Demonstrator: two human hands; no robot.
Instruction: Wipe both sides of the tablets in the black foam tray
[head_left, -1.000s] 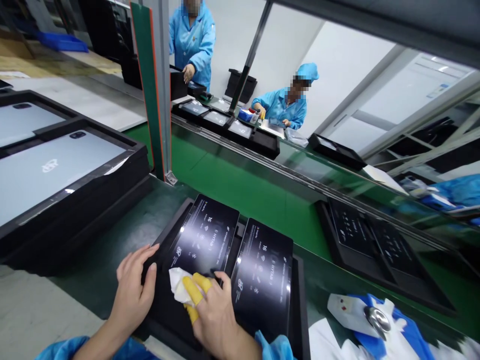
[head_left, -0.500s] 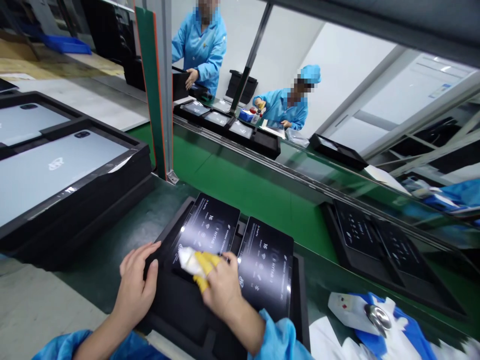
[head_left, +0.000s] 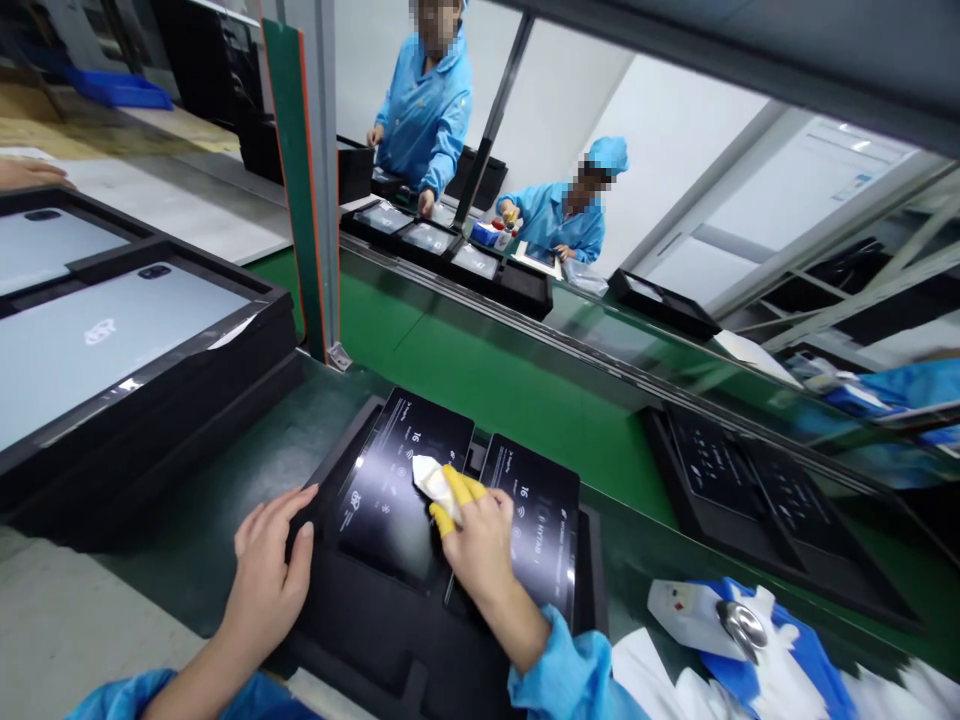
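Observation:
Two dark-screened tablets lie side by side in a black foam tray [head_left: 360, 640] in front of me. My right hand [head_left: 476, 535], with yellow finger cots on its fingers, pinches a white wiping cloth [head_left: 433, 482] against the screen of the left tablet [head_left: 397, 480]. Part of the right tablet [head_left: 536, 500] is hidden behind that hand. My left hand [head_left: 270, 565] rests at the tray's left edge, thumb apart from the fingers, holding nothing.
Stacked black trays with silver tablets [head_left: 112, 330] stand at left, beside a metal post [head_left: 319, 180]. Another tray of tablets [head_left: 780, 510] sits right, behind a bottle [head_left: 690, 610] and white cloths [head_left: 652, 670]. Beyond the green belt [head_left: 450, 360], two co-workers in blue handle tablets.
My right hand has moved the cloth up and right across the left tablet's screen. My left hand stays put. The standing co-worker has shifted right, and a hand appears at the far left.

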